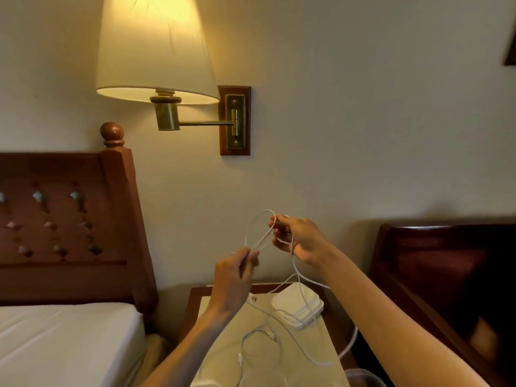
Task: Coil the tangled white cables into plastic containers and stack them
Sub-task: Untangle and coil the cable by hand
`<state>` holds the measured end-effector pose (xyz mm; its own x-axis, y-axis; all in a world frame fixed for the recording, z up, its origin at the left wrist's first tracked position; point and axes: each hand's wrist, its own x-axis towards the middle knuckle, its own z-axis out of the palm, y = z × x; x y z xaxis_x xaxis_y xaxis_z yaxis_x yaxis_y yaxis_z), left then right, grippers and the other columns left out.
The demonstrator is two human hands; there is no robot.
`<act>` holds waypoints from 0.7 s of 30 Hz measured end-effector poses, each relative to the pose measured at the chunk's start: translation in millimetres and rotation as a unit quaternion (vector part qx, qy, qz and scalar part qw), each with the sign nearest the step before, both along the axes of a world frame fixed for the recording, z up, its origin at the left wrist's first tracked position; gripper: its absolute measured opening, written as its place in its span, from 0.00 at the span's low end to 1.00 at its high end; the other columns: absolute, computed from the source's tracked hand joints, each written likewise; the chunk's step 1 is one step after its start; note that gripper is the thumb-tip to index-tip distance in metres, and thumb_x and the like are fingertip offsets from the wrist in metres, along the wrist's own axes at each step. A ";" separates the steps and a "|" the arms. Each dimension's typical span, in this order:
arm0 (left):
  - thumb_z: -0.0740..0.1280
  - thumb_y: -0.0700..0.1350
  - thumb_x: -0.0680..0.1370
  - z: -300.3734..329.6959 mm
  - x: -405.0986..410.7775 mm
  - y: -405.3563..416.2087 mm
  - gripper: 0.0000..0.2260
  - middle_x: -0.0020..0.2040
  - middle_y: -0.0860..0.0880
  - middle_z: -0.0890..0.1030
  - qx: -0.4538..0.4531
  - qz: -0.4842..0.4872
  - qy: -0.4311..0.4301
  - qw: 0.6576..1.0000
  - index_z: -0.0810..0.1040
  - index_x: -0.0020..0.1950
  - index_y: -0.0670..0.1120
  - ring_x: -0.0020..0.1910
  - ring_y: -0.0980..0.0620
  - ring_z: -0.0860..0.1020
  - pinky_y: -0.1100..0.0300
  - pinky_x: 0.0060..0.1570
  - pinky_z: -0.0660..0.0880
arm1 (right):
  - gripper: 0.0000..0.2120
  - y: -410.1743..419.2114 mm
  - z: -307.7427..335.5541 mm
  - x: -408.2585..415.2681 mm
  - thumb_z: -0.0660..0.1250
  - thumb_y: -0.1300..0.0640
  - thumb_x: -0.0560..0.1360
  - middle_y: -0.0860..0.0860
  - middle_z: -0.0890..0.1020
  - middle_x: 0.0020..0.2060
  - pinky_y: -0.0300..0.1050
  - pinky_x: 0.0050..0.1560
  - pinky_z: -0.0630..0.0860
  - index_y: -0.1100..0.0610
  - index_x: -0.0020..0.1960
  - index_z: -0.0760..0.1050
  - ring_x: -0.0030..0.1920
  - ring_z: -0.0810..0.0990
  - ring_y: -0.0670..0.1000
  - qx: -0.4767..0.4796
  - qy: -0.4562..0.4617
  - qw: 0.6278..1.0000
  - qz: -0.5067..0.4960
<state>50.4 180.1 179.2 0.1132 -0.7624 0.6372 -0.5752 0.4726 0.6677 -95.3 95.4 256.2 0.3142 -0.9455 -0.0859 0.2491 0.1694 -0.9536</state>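
Both hands are raised above the nightstand (pixel 223 347) in front of the wall. My left hand (pixel 237 272) pinches the lower end of a small loop of white cable (pixel 258 230). My right hand (pixel 298 238) grips the loop's upper side, and the rest of that cable hangs down from it to the tabletop. A stack of white plastic containers (pixel 297 304) sits at the back right of the nightstand, with the cable draped over it. More loose white cables (pixel 259 342) lie tangled on the tabletop below my hands.
A bed with a white sheet (pixel 64 339) and a wooden headboard (pixel 69 227) stands to the left. A lit wall lamp (pixel 156 51) hangs above. A dark wooden chair (pixel 435 269) is on the right. A clear container rim (pixel 363 377) shows at the bottom edge.
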 end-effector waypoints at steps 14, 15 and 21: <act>0.63 0.43 0.80 154.7 42.4 -58.0 0.07 0.42 0.54 0.82 -0.188 0.044 -0.378 0.905 0.80 0.48 0.48 0.39 0.53 0.74 0.57 0.41 0.70 | 0.14 7.0 53.0 -3.1 0.56 0.53 0.83 0.48 0.73 0.30 0.38 0.33 0.69 0.53 0.42 0.74 0.29 0.70 0.44 -0.404 0.229 0.885 0.019; 0.64 0.42 0.80 154.3 44.0 -58.5 0.06 0.41 0.54 0.82 -0.192 0.048 -0.401 0.895 0.80 0.48 0.48 0.38 0.53 0.74 0.56 0.40 0.70 | 0.15 6.4 50.7 -6.7 0.54 0.53 0.84 0.49 0.70 0.29 0.39 0.31 0.66 0.54 0.42 0.74 0.27 0.67 0.44 -0.379 0.220 0.898 0.047; 0.66 0.37 0.78 137.9 56.6 -60.0 0.07 0.43 0.52 0.83 -0.184 0.061 -0.332 0.923 0.81 0.50 0.47 0.40 0.53 0.77 0.55 0.41 0.75 | 0.17 7.8 33.2 -34.7 0.49 0.54 0.85 0.48 0.64 0.28 0.37 0.28 0.60 0.57 0.45 0.72 0.27 0.59 0.46 -0.257 0.146 0.942 0.157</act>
<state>107.0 120.1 317.1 -0.3248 -0.4869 0.8108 -0.8633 0.5027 -0.0439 -129.9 103.2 289.4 0.6199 -0.7496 0.2318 -0.0226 -0.3123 -0.9497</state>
